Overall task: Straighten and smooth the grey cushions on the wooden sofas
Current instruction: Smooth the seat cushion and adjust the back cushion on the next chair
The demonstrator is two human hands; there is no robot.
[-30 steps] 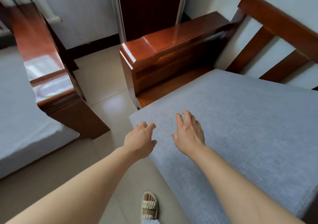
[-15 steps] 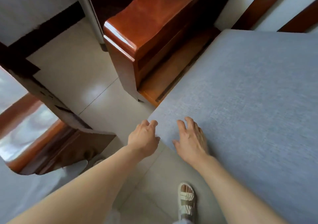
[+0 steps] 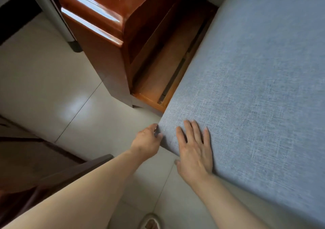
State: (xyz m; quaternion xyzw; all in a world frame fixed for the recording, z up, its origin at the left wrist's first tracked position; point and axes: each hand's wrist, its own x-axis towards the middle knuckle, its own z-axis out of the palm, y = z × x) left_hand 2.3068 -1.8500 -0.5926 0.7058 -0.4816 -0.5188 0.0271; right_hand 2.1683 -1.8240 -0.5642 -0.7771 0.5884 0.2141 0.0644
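Note:
A grey cushion (image 3: 255, 87) lies on the wooden sofa and fills the right half of the view. Its front left corner juts out over the floor. A strip of bare wooden seat (image 3: 158, 80) shows between the cushion's left edge and the armrest. My left hand (image 3: 147, 139) is at that corner, fingers curled round the cushion's left side and thumb against its front face. My right hand (image 3: 193, 151) lies flat on the cushion top just behind the corner, fingers spread and straight, thumb hanging over the front edge.
The sofa's glossy wooden armrest (image 3: 98, 22) stands to the left of the cushion. Pale floor tiles (image 3: 52, 80) run in front. Dark wood of a second sofa (image 3: 52, 172) shows at lower left. My sandalled foot (image 3: 151, 223) is at the bottom edge.
My view has dropped closer to the cushion's corner. My right hand has settled flat onto the cushion top, and my left hand has closed in on the corner.

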